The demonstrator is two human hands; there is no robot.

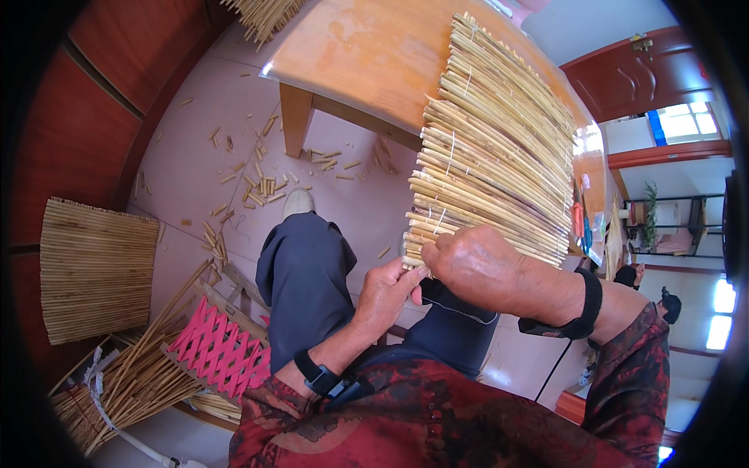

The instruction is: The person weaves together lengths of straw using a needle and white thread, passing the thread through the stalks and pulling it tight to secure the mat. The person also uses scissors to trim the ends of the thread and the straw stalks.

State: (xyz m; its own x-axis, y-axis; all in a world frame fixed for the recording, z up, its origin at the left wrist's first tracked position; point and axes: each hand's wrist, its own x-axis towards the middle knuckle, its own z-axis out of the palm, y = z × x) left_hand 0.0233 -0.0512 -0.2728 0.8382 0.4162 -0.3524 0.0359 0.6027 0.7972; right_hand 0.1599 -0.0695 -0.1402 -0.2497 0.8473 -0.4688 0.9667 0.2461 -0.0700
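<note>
A mat of pale reed stalks (499, 148), tied together with white string, lies over the wooden table and reaches past its near edge towards me. My left hand (384, 295) pinches the mat's near left corner, thumb and fingers closed on the stalk ends. Right beside it, my right hand (474, 259) is curled into a fist over the last stalks; what its fingers hold is hidden. A thin white string (468, 314) hangs in a loop below the right hand, across my dark trousers. Short white ties (441, 218) show along the mat's left side.
Cut reed pieces (265, 187) litter the floor left of the wooden table (367, 54). A finished-looking mat (97, 269) leans on red cabinets. Loose reeds (148, 386) lie by a stool with pink webbing (222, 347). Red-handled tools (577, 225) rest beside the mat.
</note>
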